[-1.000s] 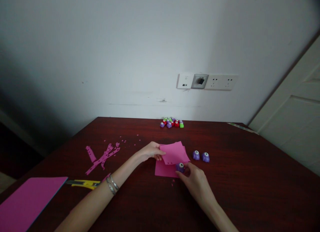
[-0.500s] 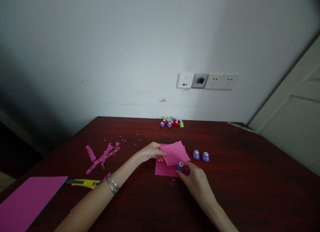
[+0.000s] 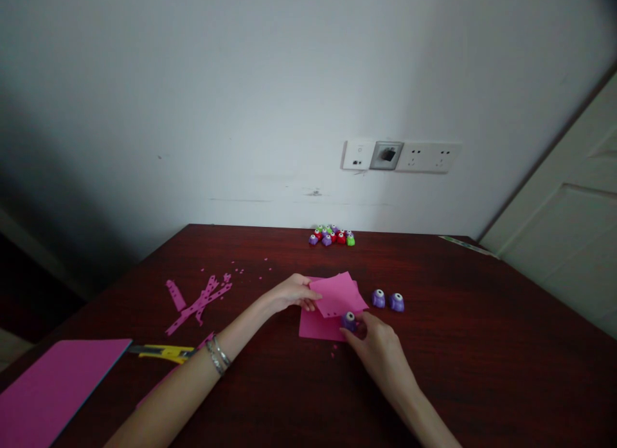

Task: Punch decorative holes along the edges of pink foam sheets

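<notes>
Between the thumb and fingers of my left hand (image 3: pixel 295 292) is the left edge of a small pink sheet of paper (image 3: pixel 340 294), lifted at a tilt. Small punched holes run along its lower edge. My right hand (image 3: pixel 380 339) grips a small purple paper punch (image 3: pixel 349 321) at the sheet's lower right edge; whether the paper sits in its slot I cannot tell. Beneath lies another pink sheet (image 3: pixel 321 329), flat on the table. Two more purple punches, one nearer (image 3: pixel 378 298) and one farther right (image 3: pixel 396 301), stand beside my right hand.
At the table's back edge several red, green and purple punches (image 3: pixel 332 236) are grouped. Punched pink strips (image 3: pixel 200 306) and tiny scraps lie at left. A yellow utility knife (image 3: pixel 166 353) rests near a large pink sheet (image 3: pixel 62 384). Behind is a wall with sockets (image 3: pixel 427 157).
Both hands keep nearly the same place and hold. The punch in my right hand appears tipped very slightly; the rest of the view shifts only a little.
</notes>
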Demonstrator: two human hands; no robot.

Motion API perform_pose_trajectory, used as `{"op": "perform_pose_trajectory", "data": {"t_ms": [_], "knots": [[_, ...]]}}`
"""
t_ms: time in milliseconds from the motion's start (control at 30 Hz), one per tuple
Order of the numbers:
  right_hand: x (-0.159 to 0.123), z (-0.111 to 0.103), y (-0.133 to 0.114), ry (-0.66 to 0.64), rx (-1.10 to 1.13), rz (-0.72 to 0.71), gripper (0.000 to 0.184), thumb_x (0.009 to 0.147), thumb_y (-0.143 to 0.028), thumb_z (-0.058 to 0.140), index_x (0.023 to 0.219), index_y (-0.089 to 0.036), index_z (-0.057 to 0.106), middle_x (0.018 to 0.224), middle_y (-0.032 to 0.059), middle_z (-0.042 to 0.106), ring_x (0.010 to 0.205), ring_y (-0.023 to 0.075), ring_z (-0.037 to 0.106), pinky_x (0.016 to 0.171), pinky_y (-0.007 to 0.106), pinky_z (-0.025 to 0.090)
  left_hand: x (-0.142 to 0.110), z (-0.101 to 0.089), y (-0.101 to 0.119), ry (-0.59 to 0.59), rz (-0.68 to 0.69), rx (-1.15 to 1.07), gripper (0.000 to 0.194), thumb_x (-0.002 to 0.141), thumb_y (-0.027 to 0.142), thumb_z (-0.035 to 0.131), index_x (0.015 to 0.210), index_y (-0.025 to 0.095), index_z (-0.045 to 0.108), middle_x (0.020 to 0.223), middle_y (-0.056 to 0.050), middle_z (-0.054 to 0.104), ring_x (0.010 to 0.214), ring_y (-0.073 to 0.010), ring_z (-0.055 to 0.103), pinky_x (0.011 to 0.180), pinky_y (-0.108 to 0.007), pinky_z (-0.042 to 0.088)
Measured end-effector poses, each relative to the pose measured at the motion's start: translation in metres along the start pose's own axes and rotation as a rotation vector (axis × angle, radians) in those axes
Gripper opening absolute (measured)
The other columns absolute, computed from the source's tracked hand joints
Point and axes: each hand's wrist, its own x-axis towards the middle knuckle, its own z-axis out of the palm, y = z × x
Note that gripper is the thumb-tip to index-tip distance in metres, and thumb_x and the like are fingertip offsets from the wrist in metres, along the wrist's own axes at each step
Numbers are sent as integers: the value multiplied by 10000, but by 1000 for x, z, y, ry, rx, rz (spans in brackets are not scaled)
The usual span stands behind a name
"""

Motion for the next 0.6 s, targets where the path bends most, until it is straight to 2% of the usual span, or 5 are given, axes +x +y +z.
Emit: {"op": "perform_pose_trajectory", "data": {"t_ms": [600], "knots": [[0, -3, -1, -3, 1, 20, 123, 743, -274, 577, 792, -165, 607, 731, 40, 641, 666, 184, 598, 601, 253, 403, -3, 2, 2, 15, -7, 2, 331, 544, 257, 771, 779, 67, 638, 630, -67, 657, 514, -114, 597, 520, -229, 449]]}}
